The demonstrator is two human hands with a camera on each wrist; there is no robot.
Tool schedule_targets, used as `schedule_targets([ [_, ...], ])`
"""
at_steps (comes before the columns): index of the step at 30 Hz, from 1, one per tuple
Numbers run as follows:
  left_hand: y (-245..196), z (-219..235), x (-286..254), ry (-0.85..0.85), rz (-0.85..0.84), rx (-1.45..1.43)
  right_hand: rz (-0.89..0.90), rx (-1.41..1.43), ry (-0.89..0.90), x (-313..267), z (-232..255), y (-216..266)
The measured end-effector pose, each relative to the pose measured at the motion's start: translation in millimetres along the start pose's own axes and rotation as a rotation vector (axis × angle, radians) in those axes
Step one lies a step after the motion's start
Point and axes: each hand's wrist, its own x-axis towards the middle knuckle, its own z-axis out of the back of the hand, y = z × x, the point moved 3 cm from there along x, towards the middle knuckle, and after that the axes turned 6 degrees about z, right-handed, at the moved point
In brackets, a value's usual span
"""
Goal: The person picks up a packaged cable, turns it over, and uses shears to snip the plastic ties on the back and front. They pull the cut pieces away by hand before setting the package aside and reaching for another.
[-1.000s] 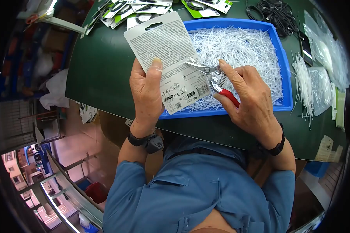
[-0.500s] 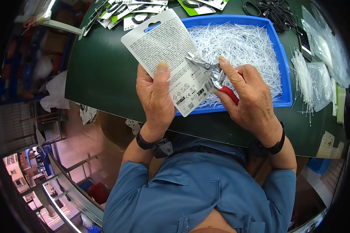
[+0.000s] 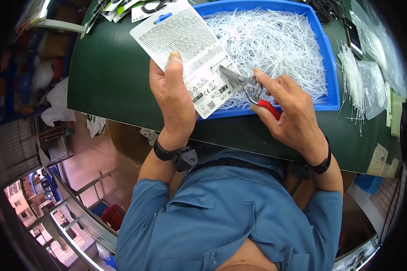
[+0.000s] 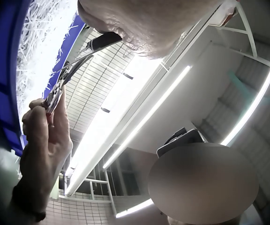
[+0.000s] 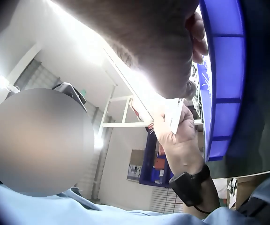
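My left hand (image 3: 174,97) holds a printed white backing card (image 3: 178,43) with a hang slot at its top, thumb on the printed face and other fingers mostly hidden behind. The card tilts, its top to the left. In my right hand (image 3: 294,113) I grip red-handled snips (image 3: 246,83) with silver blades and a coiled spring. Their tips overlap the card's lower right part in the head view. The left wrist view shows the right hand (image 4: 46,136) with the snips (image 4: 55,96); in the right wrist view the card (image 5: 176,115) appears nearly edge-on.
A blue tray (image 3: 332,72) full of thin white plastic strips (image 3: 271,49) lies beneath the snips. On the green table (image 3: 104,77) are carded cables (image 3: 153,7), a bundle of white ties (image 3: 352,86), clear bags (image 3: 373,90), a phone (image 3: 353,40) and black cables (image 3: 325,9).
The card has tilted further, its bottom swinging right, then shifted a little left with my left hand. My right hand keeps the snips in nearly the same place. The head view has shifted slightly.
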Motion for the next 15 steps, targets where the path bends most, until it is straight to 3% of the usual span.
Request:
schedule_targets([
  [15, -4.9, 1.0, 6.2, -0.030, 0.050, -0.125, 0.052, 0.059, 0.043, 0.1, 0.7, 7.2],
])
